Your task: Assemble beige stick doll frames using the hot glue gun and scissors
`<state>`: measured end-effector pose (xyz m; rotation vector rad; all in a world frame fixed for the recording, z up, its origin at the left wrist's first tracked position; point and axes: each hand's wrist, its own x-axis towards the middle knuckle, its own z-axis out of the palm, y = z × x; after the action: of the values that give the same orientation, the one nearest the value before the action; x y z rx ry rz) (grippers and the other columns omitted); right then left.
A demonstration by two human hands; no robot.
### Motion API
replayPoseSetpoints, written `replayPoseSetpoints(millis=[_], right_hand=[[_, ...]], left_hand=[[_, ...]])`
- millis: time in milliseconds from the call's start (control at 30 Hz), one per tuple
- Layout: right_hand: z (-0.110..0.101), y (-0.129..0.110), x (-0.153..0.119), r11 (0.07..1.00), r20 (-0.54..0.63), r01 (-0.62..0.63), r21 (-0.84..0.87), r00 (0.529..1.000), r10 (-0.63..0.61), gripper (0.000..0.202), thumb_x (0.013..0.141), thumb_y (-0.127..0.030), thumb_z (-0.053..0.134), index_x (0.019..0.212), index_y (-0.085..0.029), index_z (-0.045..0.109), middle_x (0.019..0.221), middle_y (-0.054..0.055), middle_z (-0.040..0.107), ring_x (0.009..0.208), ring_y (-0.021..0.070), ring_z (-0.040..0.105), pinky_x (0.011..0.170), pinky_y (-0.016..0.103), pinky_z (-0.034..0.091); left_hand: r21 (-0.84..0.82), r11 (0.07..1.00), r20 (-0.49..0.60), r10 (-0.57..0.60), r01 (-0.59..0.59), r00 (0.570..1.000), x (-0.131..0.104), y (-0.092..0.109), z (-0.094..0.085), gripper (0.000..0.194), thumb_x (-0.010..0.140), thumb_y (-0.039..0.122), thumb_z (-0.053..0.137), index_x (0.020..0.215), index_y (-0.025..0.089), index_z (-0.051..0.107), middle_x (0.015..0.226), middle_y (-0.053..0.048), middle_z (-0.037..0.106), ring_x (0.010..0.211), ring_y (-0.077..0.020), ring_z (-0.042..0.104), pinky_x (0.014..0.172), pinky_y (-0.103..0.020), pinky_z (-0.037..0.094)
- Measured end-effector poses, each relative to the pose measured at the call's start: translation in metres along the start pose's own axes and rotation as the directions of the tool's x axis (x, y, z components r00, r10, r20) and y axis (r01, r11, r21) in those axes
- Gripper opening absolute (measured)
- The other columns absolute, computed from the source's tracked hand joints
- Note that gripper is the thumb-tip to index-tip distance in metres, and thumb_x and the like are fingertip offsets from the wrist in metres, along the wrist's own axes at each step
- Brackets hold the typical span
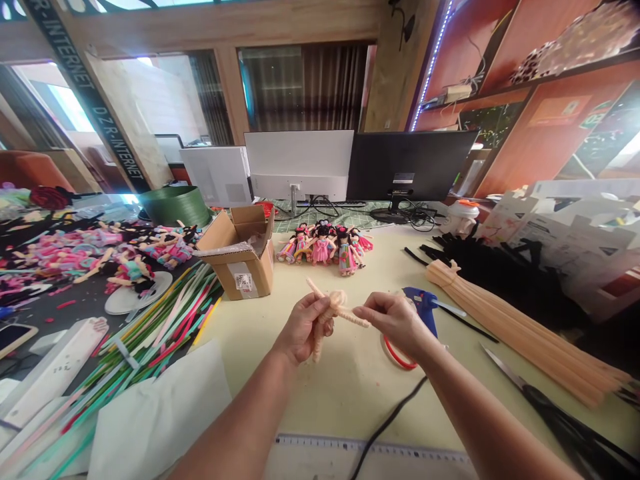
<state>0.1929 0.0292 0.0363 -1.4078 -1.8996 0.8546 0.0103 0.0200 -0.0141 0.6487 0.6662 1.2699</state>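
Between my hands is a small peach pipe-cleaner doll body (339, 300) with a rounded head, thin twisted limbs and no clothing. My left hand (309, 325) is closed around its middle, and a limb hangs below the fingers. At the tip of the limb pointing right, the fingers of my right hand (393, 319) are pinched together. Just behind the right hand lies a blue glue gun (423, 308); a red ring-shaped item (400, 357) shows under the wrist. Several finished dolls (324, 245) with black hair and bright dresses are grouped farther back.
An open cardboard box (245, 257) stands left of the dolls. Coloured pipe cleaners (165, 320) spread across the left side. To the right are a peach pipe-cleaner bundle (515, 327), black pipe cleaners (500, 267) and scissors (545, 407). A ruler (360, 448) and black cable (387, 421) lie in front.
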Motion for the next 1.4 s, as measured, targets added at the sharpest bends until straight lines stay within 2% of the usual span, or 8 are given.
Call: replayPoseSetpoints(millis=[233, 500, 733, 933, 1033, 1233, 1400], right_hand=[[0.005, 0.004, 0.000, 0.995, 0.005, -0.042, 0.093, 0.999, 0.042, 0.033, 0.074, -0.045, 0.061, 0.058, -0.019, 0.050, 0.054, -0.005, 0.039, 0.054, 0.0106, 0.035, 0.049, 0.024, 0.028], [0.011, 0.024, 0.000, 0.987, -0.010, 0.024, 0.159, 1.000, -0.022, 0.035, 0.077, -0.050, 0.061, 0.063, -0.019, 0.052, 0.059, -0.004, 0.046, 0.057, 0.0116, 0.041, 0.053, 0.024, 0.034], [0.009, 0.026, -0.004, 0.972, 0.008, 0.026, 0.232, 1.000, -0.029, 0.030, 0.078, -0.048, 0.062, 0.070, -0.019, 0.057, 0.062, -0.003, 0.051, 0.058, 0.0115, 0.043, 0.053, 0.024, 0.036], [0.008, 0.029, -0.006, 0.964, 0.002, -0.001, 0.266, 1.000, 0.000, 0.028, 0.080, -0.045, 0.061, 0.071, -0.019, 0.058, 0.062, -0.003, 0.048, 0.058, 0.0112, 0.040, 0.051, 0.023, 0.032], [0.009, 0.031, -0.005, 0.962, 0.000, 0.002, 0.275, 1.000, -0.002, 0.028, 0.080, -0.044, 0.061, 0.070, -0.018, 0.057, 0.062, -0.003, 0.048, 0.059, 0.0111, 0.040, 0.052, 0.024, 0.032], [0.012, 0.031, -0.005, 0.964, -0.004, -0.021, 0.264, 1.000, 0.023, 0.034, 0.080, -0.048, 0.059, 0.064, -0.018, 0.054, 0.059, -0.004, 0.044, 0.056, 0.0106, 0.038, 0.051, 0.024, 0.031], [0.012, 0.027, -0.006, 0.966, -0.027, -0.041, 0.256, 0.998, 0.050, 0.037, 0.079, -0.049, 0.058, 0.061, -0.018, 0.048, 0.057, -0.005, 0.040, 0.055, 0.0097, 0.035, 0.050, 0.023, 0.028]], left_hand=[[-0.008, 0.999, 0.061, -0.047, 0.047, 0.997, -0.002, -0.003, 0.001, 0.029, 0.074, 0.034, 0.073, 0.076, 0.014, 0.052, 0.063, 0.002, 0.058, 0.042, -0.0050, 0.049, 0.041, -0.019, 0.037], [0.011, 0.990, 0.078, -0.138, 0.137, 0.987, -0.005, -0.003, 0.005, 0.029, 0.074, 0.037, 0.072, 0.079, 0.014, 0.054, 0.064, 0.002, 0.054, 0.043, -0.0051, 0.048, 0.042, -0.018, 0.037], [0.014, 0.982, 0.120, -0.189, 0.189, 0.975, -0.008, -0.003, 0.006, 0.027, 0.077, 0.036, 0.070, 0.086, 0.013, 0.059, 0.065, 0.001, 0.053, 0.049, -0.0057, 0.049, 0.046, -0.018, 0.041], [0.040, 0.985, 0.132, -0.172, 0.169, 0.976, -0.009, -0.002, 0.006, 0.024, 0.076, 0.028, 0.070, 0.091, 0.012, 0.062, 0.070, -0.002, 0.057, 0.056, -0.0101, 0.055, 0.051, -0.023, 0.044], [0.053, 0.986, 0.100, -0.162, 0.158, 0.982, -0.008, -0.001, 0.006, 0.025, 0.074, 0.025, 0.072, 0.092, 0.012, 0.061, 0.070, -0.002, 0.058, 0.056, -0.0100, 0.055, 0.052, -0.023, 0.043], [0.067, 0.992, -0.002, -0.109, 0.109, 0.994, -0.007, -0.002, 0.009, 0.030, 0.074, 0.026, 0.073, 0.075, 0.018, 0.044, 0.063, 0.002, 0.057, 0.052, -0.0085, 0.054, 0.051, -0.019, 0.037], [0.199, 0.980, -0.027, -0.025, 0.030, 0.999, -0.010, -0.004, 0.016, 0.018, 0.080, 0.026, 0.065, 0.090, 0.019, 0.051, 0.077, -0.002, 0.062, 0.056, -0.0082, 0.054, 0.054, -0.020, 0.037]])
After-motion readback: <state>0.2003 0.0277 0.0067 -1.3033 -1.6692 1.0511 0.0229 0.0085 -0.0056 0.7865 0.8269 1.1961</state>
